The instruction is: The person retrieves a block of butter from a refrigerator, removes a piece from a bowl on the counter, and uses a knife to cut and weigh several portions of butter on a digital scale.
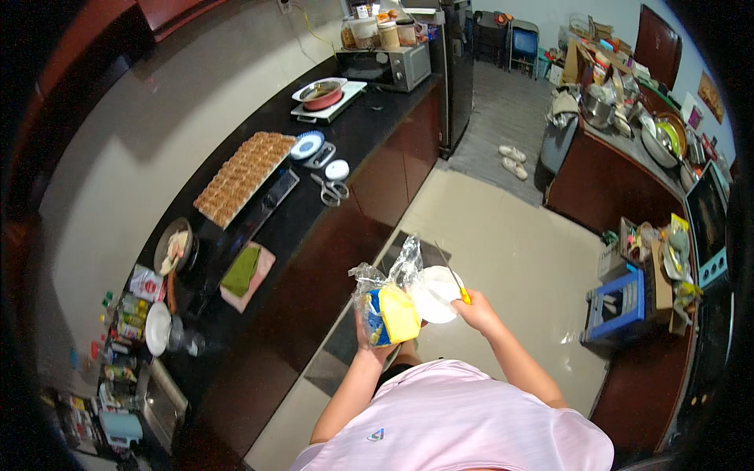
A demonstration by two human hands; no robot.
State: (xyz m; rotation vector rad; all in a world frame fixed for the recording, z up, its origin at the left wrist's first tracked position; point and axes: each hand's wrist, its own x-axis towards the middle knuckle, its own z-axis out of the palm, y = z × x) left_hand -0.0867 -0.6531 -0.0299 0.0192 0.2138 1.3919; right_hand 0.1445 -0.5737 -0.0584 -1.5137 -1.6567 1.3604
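Observation:
My left hand (369,343) is closed round a yellow and blue package (395,316), whose clear plastic wrapping stands up loose at the top. In my right hand (477,312) is a slim tool with a yellow handle (465,296) and a long thin metal shaft or blade pointing up and to the left; its exact kind is unclear. A white round plate-like disc (437,295) sits between the package and my right hand. Its edge meets my right fingers, which seem to grip it too. Both hands are over the floor, in front of my body.
On the black counter (259,192) at left are a brown egg tray (250,174), scissors (330,189), a pan (174,250), a green and pink cloth (247,275) and a red pot (320,95). A blue crate (615,304) stands at right. White shoes (513,161) lie ahead.

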